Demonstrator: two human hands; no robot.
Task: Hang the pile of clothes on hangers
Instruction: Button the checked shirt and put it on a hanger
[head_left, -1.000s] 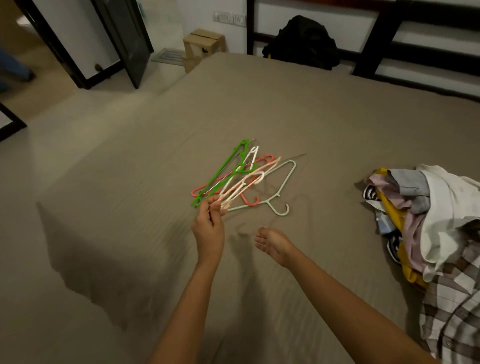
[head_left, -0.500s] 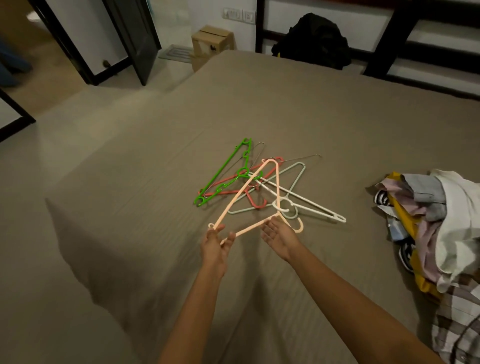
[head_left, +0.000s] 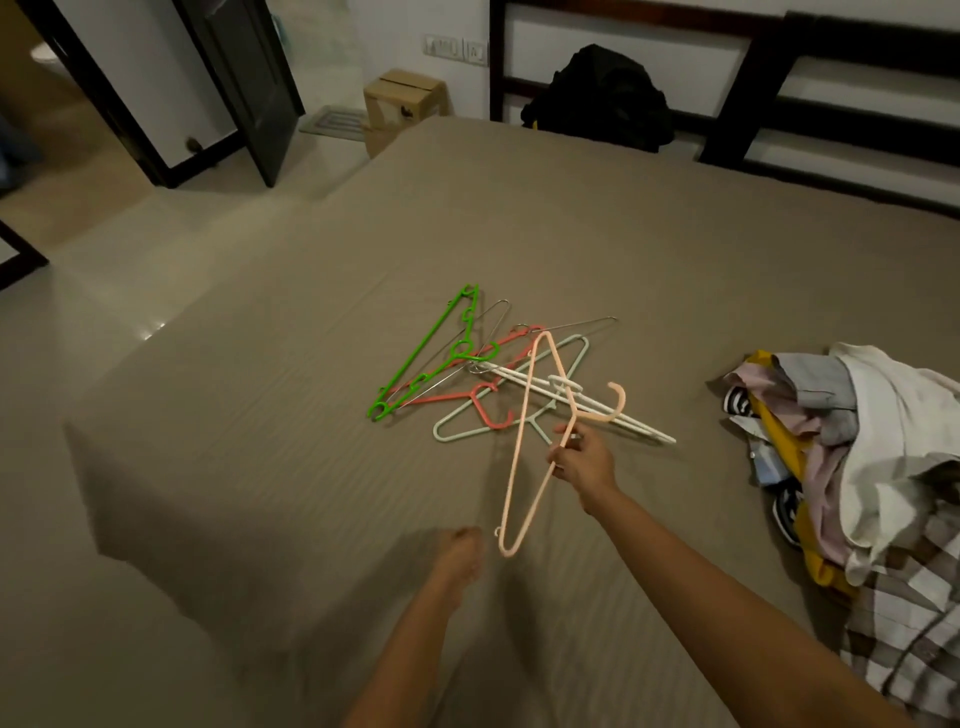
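Head view: right hand (head_left: 582, 462) pinches a peach hanger (head_left: 519, 441) near its neck, fingers curled round the bar. The hanger is held tilted above the bed (head_left: 234, 441). Left hand (head_left: 460, 558), blurred, hangs relaxed and holds nothing. Remaining hangers (head_left: 467, 379) lie tangled mid-bed. Pile of clothes (head_left: 883, 441) sits on the bed at the right, apart from both hands.
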